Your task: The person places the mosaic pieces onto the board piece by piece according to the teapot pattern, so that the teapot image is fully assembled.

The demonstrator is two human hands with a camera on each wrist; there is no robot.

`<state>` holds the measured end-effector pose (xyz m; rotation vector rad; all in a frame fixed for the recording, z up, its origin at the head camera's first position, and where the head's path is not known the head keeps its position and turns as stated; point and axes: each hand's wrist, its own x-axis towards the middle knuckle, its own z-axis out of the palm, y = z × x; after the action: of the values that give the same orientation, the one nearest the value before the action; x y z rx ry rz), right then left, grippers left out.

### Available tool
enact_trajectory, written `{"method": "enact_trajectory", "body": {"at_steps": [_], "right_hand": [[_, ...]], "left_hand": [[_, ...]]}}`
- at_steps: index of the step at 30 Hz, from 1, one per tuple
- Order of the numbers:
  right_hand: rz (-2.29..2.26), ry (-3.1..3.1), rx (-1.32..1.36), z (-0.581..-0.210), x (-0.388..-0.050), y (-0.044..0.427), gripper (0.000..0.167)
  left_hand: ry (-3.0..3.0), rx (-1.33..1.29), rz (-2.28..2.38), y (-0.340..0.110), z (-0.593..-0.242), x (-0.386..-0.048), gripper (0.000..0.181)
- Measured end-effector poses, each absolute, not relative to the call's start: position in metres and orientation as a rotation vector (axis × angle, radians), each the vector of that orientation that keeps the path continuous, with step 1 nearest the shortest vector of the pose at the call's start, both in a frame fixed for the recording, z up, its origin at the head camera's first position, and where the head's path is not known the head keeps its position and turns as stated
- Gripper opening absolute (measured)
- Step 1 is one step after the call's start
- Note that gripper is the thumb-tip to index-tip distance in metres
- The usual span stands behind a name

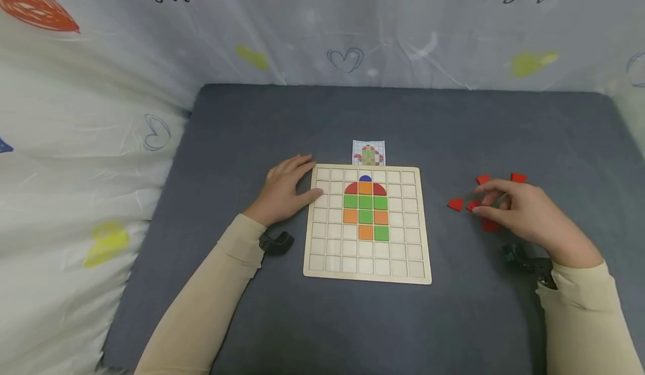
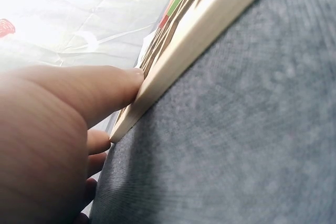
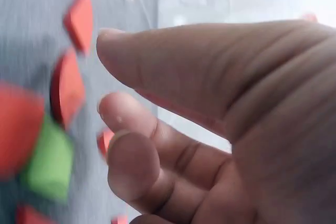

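Observation:
A wooden grid board [image 1: 335, 267] lies flat on the table, holding coloured pieces in its middle columns: a blue half-round [image 1: 365, 178] on top, then red rounded corners beside an orange square [image 1: 365, 188], with green and orange squares below. My left hand [image 1: 284, 190] rests at the board's upper left, thumb touching its edge and fingers extended. To the right, my right hand [image 1: 529, 212] hovers over loose red pieces [image 1: 455, 204], fingers bent. Thumb and fingertips stand apart in the right wrist view, with no piece visible between them. A green piece [image 3: 50, 161] lies among the red ones.
A small printed pattern card [image 1: 369, 146] sits at the board's far edge, its lower part hidden. The dark grey table [image 1: 282, 117] meets a light printed curtain [image 1: 302, 22] at the back and left. Both wrists wear black camera straps.

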<state>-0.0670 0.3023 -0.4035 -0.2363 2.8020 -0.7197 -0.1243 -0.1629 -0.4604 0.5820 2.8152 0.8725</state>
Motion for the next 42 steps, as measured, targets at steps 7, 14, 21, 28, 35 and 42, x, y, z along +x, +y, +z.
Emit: {"method": "enact_trajectory", "body": {"at_steps": [7, 14, 21, 28, 35, 42], "right_hand": [[-0.673, 2.740, -0.076, -0.407, -0.070, 0.329, 0.053], [-0.617, 2.694, -0.127, -0.409, -0.069, 0.340, 0.051], [-0.602, 2.706, -0.179, -0.411, -0.068, 0.338, 0.030], [-0.606, 2.678, -0.186, -0.411, -0.070, 0.328, 0.029], [-0.625, 2.715, -0.172, -0.409, -0.069, 0.319, 0.025], [-0.641, 2.785, -0.180, -0.404, -0.070, 0.310, 0.027]], "left_hand": [[2.814, 0.572, 0.881, -0.168, -0.461, -0.120, 0.070], [2.807, 0.589, 0.886, -0.166, -0.460, -0.121, 0.071], [2.816, 0.590, 0.877, -0.164, -0.461, -0.123, 0.071], [2.812, 0.589, 0.876, -0.164, -0.462, -0.123, 0.071], [2.814, 0.597, 0.880, -0.164, -0.460, -0.126, 0.071], [2.813, 0.599, 0.876, -0.163, -0.462, -0.127, 0.072]]}}
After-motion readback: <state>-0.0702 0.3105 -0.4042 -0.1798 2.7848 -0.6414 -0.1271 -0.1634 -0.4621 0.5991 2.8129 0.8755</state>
